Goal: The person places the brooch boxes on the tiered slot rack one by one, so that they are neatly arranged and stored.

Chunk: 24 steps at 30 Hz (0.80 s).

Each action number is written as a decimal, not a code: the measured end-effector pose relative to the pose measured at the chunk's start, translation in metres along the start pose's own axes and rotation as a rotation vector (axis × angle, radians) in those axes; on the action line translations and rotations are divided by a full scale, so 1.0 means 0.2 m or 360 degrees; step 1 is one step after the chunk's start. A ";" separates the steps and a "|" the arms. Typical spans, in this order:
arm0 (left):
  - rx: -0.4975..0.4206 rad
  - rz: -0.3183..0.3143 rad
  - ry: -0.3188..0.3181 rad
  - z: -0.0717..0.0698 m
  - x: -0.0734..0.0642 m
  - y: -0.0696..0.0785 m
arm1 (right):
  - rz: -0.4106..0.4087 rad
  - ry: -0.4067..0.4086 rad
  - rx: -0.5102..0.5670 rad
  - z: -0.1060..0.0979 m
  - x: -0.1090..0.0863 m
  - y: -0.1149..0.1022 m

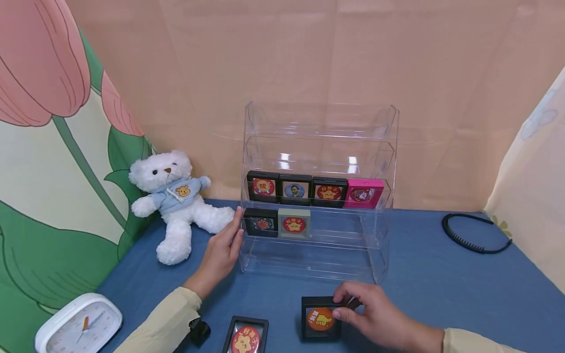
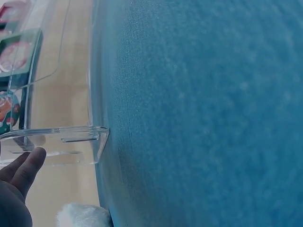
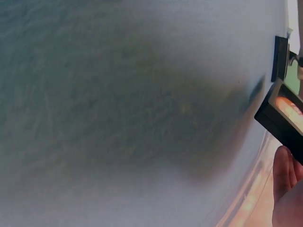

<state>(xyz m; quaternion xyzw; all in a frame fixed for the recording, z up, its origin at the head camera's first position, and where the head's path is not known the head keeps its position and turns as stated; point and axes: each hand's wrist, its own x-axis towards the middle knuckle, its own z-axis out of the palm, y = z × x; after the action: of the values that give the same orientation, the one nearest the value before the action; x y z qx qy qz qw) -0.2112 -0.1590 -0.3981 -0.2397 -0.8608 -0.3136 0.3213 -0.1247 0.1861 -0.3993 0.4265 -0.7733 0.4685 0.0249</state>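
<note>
A clear acrylic tiered rack stands on the blue cloth. My left hand rests its straight fingers against the rack's left side; in the left wrist view the fingertips touch the clear end panel. Between thumb and fingers of my right hand is the right edge of a black display box with an orange thumbs-up badge, in front of the rack. The right wrist view shows this box tilted, partly cut off by the frame. A second black-framed box with a red star badge lies nearer, to its left.
Black boxes and a pink box fill one rack tier; below sit a black box and a pale green one. A white teddy bear, clock and black coiled band lie around.
</note>
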 end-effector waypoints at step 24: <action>-0.0014 0.0001 0.0003 0.00 0.00 0.01 | 0.0173 0.0320 -0.0749 -0.29 0.19 -0.08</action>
<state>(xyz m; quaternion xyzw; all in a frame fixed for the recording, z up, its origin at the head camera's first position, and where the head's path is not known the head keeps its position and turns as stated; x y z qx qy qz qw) -0.2091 -0.1584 -0.3976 -0.2410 -0.8591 -0.3175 0.3211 -0.1586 0.2017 -0.3394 0.3181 -0.8764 0.3164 0.1751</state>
